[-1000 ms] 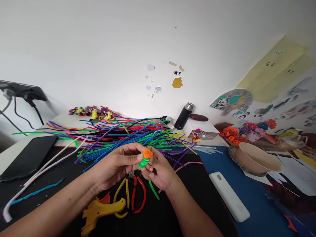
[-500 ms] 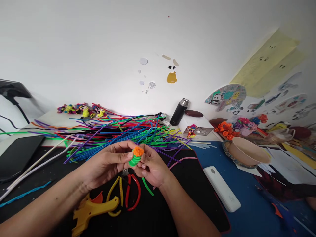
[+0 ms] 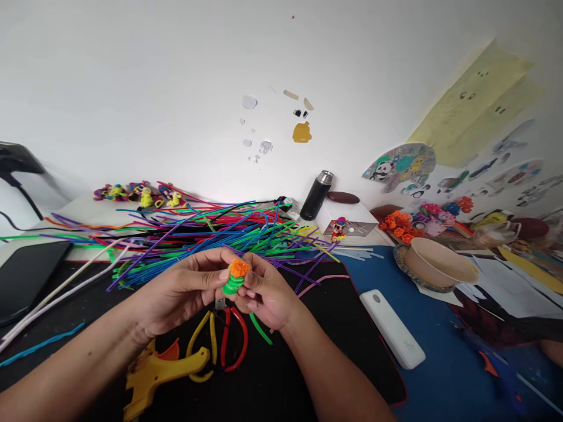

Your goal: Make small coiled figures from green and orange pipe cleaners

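A small coil of green pipe cleaner with an orange top [image 3: 236, 279] is pinched between my two hands, above the black mat. My left hand [image 3: 185, 287] grips it from the left, thumb along its side. From the right, my right hand [image 3: 268, 293] closes thumb and fingers on it; the fingertips are partly hidden behind the coil. A green pipe cleaner end [image 3: 261, 329] shows below my right hand. Under the hands lie pliers with red handles [image 3: 237, 340], yellow-handled pliers [image 3: 200, 346] and a yellow glue gun [image 3: 165, 372].
Behind my hands spreads a big pile of coloured pipe cleaners [image 3: 211, 234]. A black thermos [image 3: 316, 196] stands by a white box [image 3: 352, 220]. To the right are a white power bank [image 3: 393, 329] and a beige bowl [image 3: 440, 264]. A black phone [image 3: 30, 281] lies left.
The view has shifted slightly, so everything sits a little further left and most of it higher. Both hands keep their hold on the green and orange coil.
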Demonstrator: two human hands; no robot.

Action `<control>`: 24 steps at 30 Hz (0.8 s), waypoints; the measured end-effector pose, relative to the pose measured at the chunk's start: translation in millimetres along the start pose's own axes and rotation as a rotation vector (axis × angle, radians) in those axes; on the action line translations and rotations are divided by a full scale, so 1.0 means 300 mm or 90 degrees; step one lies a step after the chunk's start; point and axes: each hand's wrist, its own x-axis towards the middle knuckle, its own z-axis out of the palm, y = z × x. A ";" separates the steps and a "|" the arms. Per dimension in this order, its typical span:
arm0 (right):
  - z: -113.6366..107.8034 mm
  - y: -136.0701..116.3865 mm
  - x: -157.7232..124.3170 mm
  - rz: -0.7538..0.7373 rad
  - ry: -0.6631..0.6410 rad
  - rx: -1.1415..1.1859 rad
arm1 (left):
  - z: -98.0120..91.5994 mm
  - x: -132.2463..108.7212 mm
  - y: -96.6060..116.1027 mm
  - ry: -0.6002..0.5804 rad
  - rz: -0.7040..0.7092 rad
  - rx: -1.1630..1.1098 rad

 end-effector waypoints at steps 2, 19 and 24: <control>-0.001 0.001 -0.001 0.004 0.006 -0.008 | 0.002 -0.001 0.002 -0.004 -0.003 0.009; 0.007 -0.007 -0.004 -0.017 -0.022 -0.001 | 0.010 -0.002 0.005 -0.012 -0.008 0.002; 0.008 -0.006 -0.004 -0.013 -0.020 0.012 | 0.009 -0.006 0.002 -0.018 -0.005 -0.004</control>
